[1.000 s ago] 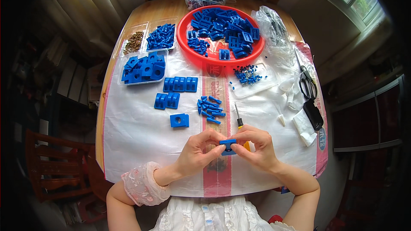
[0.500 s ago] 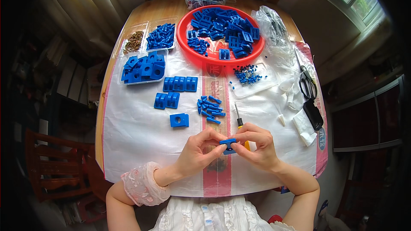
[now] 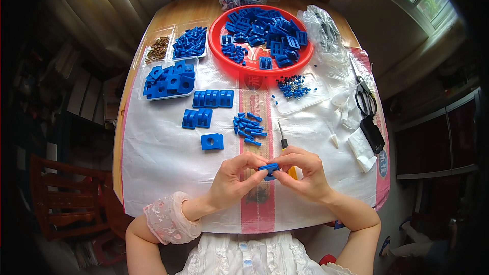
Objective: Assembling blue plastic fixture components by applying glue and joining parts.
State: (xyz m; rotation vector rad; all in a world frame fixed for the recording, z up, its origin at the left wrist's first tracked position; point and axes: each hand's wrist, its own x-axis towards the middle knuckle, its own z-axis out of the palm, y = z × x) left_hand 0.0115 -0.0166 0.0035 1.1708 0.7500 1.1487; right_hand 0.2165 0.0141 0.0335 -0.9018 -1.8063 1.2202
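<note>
Between both hands, near the front of the table, is a small blue plastic part. My left hand pinches its left side with thumb and fingertips. On the opposite side my right hand grips it the same way; the fingers cover much of its shape. A screwdriver with a black and yellow handle lies just beyond and partly behind my right hand. Ahead of my left hand sit a pair of square blue plates with a hole, a heap of small blue pegs and blue arched pieces in rows.
A red basin full of blue parts stands at the back. Clear trays hold square plates, blue pegs and brown screws. Tiny blue and clear bits lie on a lid. Scissors and plastic bags are at right.
The blue part has tilted slightly in my fingers, with both hands still on it. At the lower right, a person's leg and foot have come into view.
</note>
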